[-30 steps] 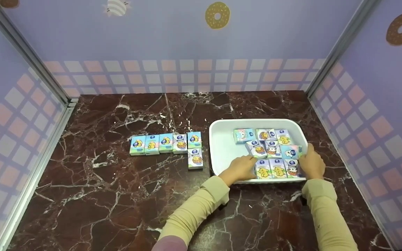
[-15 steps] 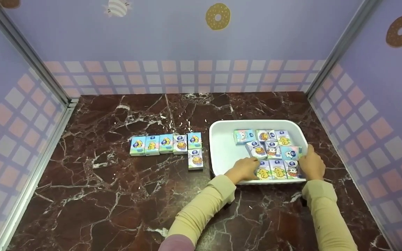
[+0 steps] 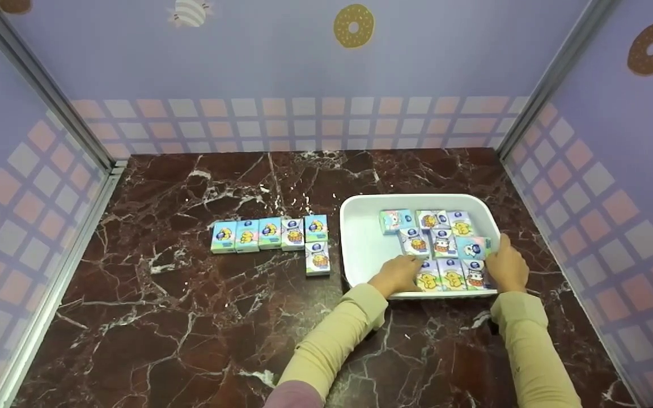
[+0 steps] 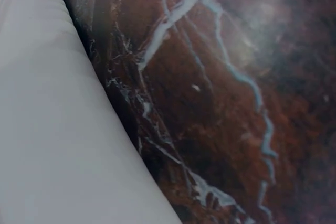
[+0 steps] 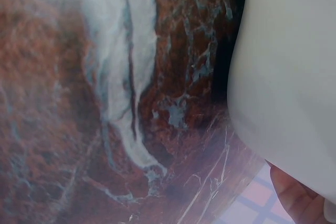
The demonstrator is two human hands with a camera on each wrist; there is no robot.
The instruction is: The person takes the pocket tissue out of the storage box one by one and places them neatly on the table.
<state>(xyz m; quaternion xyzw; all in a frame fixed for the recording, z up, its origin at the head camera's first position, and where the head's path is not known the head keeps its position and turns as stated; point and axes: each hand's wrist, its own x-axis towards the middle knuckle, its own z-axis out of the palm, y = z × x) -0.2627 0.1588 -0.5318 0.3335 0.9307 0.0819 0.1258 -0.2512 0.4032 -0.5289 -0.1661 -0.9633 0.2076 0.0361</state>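
Note:
A white plastic tray point(image 3: 360, 249) holds several small tissue packs with cartoon animal prints. My left hand point(image 3: 397, 274) reaches over the tray's front rim, its fingertips touching the left side of the front row, at a yellow-animal tissue pack point(image 3: 429, 277). Just above those fingers lies a tissue pack point(image 3: 416, 242) with a basket print. At the right end my right hand point(image 3: 508, 265) grips the tray's rim, beside a blue tissue pack point(image 3: 470, 248). The right wrist view shows part of its fingers point(image 5: 296, 195) by the tray's outer wall point(image 5: 294, 66); the fingertips are hidden.
Left of the tray, several tissue packs point(image 3: 270, 233) lie in a row on the dark red marbled table point(image 3: 190, 317), with one more pack point(image 3: 318, 258) below the row's right end. Purple walls point(image 3: 445, 56) enclose the back and both sides.
The basket-print pack above my left fingers has turned from slanted to nearly straight. My left hand has shifted slightly right; my right hand stays on the rim.

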